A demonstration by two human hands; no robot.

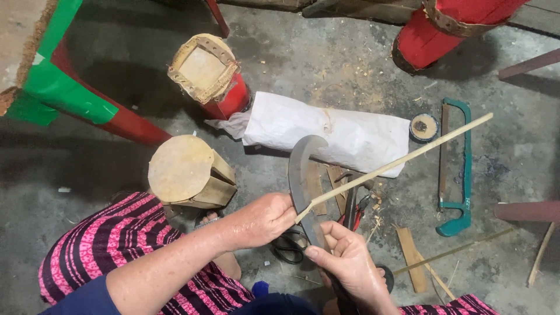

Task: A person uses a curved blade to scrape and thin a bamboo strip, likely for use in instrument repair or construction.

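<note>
My left hand (262, 219) grips the near end of a long thin bamboo strip (402, 160) that slants up to the right. My right hand (350, 262) is closed around the handle of a curved dark knife (303, 175), whose blade rises between the hands and hooks right at its tip. The strip's near end rests against the blade's edge, just right of my left fingers. Both hands hover above a concrete floor, over my lap in pink striped cloth (116, 239).
A white wrapped bundle (326, 131) lies beyond the knife. A green hacksaw (458, 169) and a tape roll (424, 127) lie to the right. A small wooden drum (186, 172), red drums (210, 73), scissors (290, 246), pliers and wood scraps sit around.
</note>
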